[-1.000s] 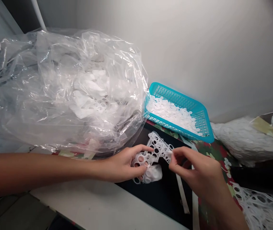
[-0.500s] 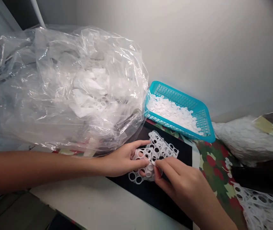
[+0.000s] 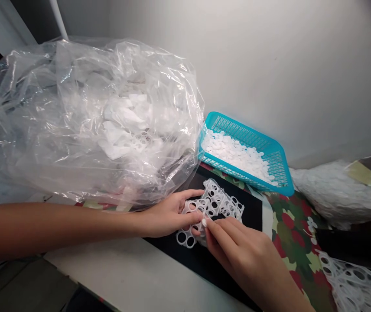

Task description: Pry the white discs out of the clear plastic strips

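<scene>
A white punched sheet, full of round holes, lies over a black mat. My left hand grips its left side, fingers curled round the perforated strip. My right hand pinches at the sheet's lower middle with the fingertips pressed together; what sits between them is too small to make out. The two hands nearly touch.
A turquoise basket holding many small white discs stands behind the sheet. A big clear plastic bag of white sheets fills the left. Another bag of white pieces and punched scrap lie at right. A white wall is close behind.
My right hand has moved left and down from the sheet's right edge to its lower middle, close to my left hand. The sheet has settled flatter on the mat.
</scene>
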`<state>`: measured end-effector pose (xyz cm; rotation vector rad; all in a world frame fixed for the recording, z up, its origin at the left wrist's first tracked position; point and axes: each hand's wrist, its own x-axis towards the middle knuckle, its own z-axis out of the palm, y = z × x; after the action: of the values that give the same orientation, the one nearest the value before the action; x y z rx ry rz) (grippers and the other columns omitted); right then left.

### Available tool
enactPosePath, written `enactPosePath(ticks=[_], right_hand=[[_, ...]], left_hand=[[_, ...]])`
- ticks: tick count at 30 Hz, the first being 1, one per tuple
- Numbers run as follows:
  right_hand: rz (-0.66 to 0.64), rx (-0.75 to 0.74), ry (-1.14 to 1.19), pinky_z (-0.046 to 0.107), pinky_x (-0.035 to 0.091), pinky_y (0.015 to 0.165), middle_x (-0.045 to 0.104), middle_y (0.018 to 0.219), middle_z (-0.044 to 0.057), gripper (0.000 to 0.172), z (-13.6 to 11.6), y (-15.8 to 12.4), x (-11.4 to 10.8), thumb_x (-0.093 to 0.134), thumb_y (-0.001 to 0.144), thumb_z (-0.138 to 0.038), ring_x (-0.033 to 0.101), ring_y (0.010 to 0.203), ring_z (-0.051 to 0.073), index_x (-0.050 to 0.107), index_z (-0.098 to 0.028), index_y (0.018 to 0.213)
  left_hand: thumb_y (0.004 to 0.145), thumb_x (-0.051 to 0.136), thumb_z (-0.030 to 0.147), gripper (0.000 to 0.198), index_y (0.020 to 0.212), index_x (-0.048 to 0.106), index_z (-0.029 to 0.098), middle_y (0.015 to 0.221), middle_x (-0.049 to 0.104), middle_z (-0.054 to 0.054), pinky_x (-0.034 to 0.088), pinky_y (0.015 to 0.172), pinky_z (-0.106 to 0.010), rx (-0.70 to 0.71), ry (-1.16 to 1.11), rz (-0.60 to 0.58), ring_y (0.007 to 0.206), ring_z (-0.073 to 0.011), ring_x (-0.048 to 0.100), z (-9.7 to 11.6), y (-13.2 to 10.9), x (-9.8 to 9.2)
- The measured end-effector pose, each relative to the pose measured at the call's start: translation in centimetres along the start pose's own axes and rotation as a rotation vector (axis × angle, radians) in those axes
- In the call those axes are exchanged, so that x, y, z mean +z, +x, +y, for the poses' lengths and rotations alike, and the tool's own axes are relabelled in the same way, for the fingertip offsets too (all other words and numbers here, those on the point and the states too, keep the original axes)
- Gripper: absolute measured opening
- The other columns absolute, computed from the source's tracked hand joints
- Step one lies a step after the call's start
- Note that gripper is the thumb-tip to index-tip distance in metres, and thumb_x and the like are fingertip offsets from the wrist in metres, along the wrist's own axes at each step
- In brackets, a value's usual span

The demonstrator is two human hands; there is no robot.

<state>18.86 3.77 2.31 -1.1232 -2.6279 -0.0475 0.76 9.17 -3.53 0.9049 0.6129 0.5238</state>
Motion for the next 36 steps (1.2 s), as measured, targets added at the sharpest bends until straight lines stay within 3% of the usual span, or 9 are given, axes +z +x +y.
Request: enactPosePath(ticks=[8,12,19,25,29,36], right_hand=[[-0.119,0.108,0.124,0.023,0.043,0.053,0.064,0.077,0.006,0.024,1.0,-0.5,-0.1,0.039,0.097,-0.016,0.060,0.064,0.015,0.063,-0.015,0.095],[-0.133,0.182,0.222,0.022,0.047,0.057,0.065,0.076,0.004,0.022,1.3,-0.1,0.1,0.042,0.096,-0.021,0.062,0.063,0.014,0.063,-0.018,0.092],[-0.208,0.258,0.371,0.024,0.049,0.062,0.065,0.080,0.004,0.018,1.3,0.1,0.7,0.044,0.095,-0.019,0.062,0.068,0.015,0.062,-0.020,0.095],[-0.309,0.315,0.500,0.024,0.047,0.066,0.063,0.082,0.001,0.016,1.4,0.1,0.4,0.045,0.095,-0.018,0.060,0.073,0.014,0.060,-0.020,0.089],[-0.376,0.351,0.512,0.021,0.046,0.061,0.062,0.079,0.000,0.011,1.4,0.4,0.3,0.050,0.092,-0.016,0.059,0.069,0.013,0.059,-0.021,0.087],[-0.299,0.412,0.354,0.021,0.037,0.051,0.054,0.066,-0.003,0.016,0.5,1.0,1.7,0.056,0.080,-0.008,0.050,0.055,0.012,0.049,-0.019,0.071]], left_hand=[[0.071,0.075,0.013,0.092,0.145,0.021,0.023,0.107,0.064,-0.009,0.048,0.085,-0.035,-0.018,-0.015,0.005,0.087,-0.0159,0.064,0.2,-0.3,0.2],[0.074,0.070,0.011,0.085,0.143,0.025,0.028,0.112,0.061,-0.009,0.050,0.079,-0.034,0.025,0.077,0.011,0.083,-0.0147,0.063,0.3,-0.5,0.2],[0.078,0.063,0.011,0.078,0.143,0.026,0.032,0.110,0.058,-0.008,0.045,0.057,-0.022,0.092,0.182,0.009,0.065,-0.0084,0.055,0.1,-0.5,0.2],[0.080,0.058,0.010,0.076,0.144,0.022,0.031,0.106,0.058,-0.007,0.046,0.061,-0.024,0.103,0.314,-0.026,0.067,-0.0093,0.053,0.4,-0.9,0.4],[0.080,0.055,0.009,0.079,0.146,0.018,0.027,0.095,0.058,-0.004,0.046,0.063,-0.024,0.148,0.479,-0.051,0.069,-0.0108,0.053,0.6,-1.1,0.6],[0.078,0.053,0.008,0.076,0.146,0.022,0.022,0.081,0.052,0.001,0.039,0.051,-0.017,0.268,0.635,-0.043,0.057,-0.0063,0.044,0.3,-1.0,0.6]])
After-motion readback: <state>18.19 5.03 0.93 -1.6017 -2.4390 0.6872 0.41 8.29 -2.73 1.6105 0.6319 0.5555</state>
